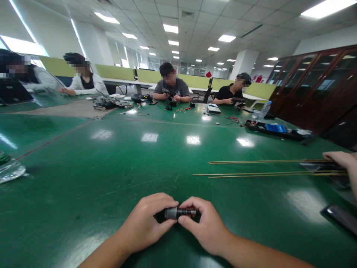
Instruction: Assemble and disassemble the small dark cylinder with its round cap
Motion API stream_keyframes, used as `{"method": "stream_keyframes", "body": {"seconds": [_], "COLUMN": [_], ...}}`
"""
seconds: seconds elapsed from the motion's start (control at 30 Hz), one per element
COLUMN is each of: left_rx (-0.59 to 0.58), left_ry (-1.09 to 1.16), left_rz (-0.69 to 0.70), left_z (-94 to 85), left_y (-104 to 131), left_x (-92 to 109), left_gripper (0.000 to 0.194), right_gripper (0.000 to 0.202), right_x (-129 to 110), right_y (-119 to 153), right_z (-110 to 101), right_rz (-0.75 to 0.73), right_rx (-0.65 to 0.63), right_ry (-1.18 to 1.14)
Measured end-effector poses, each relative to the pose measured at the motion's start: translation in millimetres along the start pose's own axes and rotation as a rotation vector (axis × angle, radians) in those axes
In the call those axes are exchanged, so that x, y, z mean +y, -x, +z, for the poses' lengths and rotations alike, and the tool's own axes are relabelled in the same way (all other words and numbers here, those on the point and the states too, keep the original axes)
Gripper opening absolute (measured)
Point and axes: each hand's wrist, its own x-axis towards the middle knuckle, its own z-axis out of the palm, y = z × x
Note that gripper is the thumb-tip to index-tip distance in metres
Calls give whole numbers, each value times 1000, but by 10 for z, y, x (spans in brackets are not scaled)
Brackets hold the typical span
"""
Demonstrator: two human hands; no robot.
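Note:
A small cylindrical metal part [172,213] lies crosswise between my hands, low in the middle of the head view. It has a grey body on the left and a narrower black, ringed shaft with a bright tip on the right. My left hand [147,219] is closed around the grey end, thumb below and fingers above. On the other side, my right hand [205,225] curls around the black shaft, its thumb and index finger close to the joint between the two sections. The part's underside and some of my fingertips are hidden.
Long thin brass-coloured rods [262,174] lie to the right, beside another person's hand [341,159]. A dark phone-like object [341,219] is near the right edge. A clear bottle [11,169] stands left. Across the green table [125,160], several people handle parts; a black tool tray [273,129] sits far right.

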Motion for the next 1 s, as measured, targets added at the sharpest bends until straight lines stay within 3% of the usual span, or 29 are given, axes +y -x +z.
{"method": "stream_keyframes", "body": {"seconds": [1.0], "left_rx": [27], "left_ry": [-15], "left_rz": [-24], "left_z": [12], "left_y": [26], "left_x": [0], "left_gripper": [27], "right_gripper": [11], "right_x": [35], "right_y": [-34], "right_z": [0], "right_rz": [38], "right_rx": [-6], "right_ry": [-86]}}
